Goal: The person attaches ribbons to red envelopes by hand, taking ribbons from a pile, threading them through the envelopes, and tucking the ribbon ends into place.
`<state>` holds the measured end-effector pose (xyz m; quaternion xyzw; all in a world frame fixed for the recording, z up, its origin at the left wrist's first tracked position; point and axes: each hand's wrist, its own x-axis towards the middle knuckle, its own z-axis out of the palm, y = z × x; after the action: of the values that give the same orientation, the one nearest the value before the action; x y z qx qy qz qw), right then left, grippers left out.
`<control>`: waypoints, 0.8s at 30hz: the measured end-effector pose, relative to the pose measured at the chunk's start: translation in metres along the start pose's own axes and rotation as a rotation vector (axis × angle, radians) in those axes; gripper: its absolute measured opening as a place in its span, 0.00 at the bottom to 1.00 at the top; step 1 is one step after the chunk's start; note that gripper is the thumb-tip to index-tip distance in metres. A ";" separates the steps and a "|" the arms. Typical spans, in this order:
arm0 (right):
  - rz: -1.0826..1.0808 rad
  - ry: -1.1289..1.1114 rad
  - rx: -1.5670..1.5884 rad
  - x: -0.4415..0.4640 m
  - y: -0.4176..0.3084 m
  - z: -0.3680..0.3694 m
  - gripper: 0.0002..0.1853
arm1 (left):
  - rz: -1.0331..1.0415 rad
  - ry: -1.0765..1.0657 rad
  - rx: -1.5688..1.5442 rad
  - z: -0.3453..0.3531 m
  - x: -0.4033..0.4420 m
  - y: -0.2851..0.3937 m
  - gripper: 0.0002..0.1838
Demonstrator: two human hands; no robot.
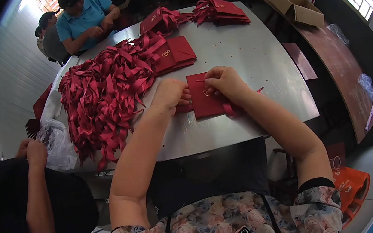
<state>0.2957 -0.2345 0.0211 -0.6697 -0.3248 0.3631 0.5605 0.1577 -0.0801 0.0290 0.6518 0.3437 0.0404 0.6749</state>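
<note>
A dark red paper gift bag (206, 107) with a gold emblem lies flat on the metal table in front of me. At its left edge my left hand (171, 95) is closed with curled fingers; what it holds is hidden. Red ribbon (184, 109) shows just below those fingers. Over the bag's upper right part, my right hand (226, 83) pinches a thin red ribbon end (200, 81). More ribbon (231, 109) hangs out by the bag's lower right corner.
A big heap of red ribbons (104, 89) covers the table's left side. Beyond my hands are stacked red bags (174, 55) and further bags (225, 11). A person in blue (86, 24) works across the table, another person's arm (38, 195) is at left. A cardboard box (296, 7) stands on a side table.
</note>
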 end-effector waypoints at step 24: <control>-0.097 0.029 0.256 -0.013 0.009 0.000 0.07 | -0.099 -0.061 -0.543 0.019 -0.008 -0.002 0.13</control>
<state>0.2891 -0.2464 0.0141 -0.5816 -0.2995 0.3643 0.6628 0.1604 -0.1004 0.0287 0.4304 0.3315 0.0784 0.8359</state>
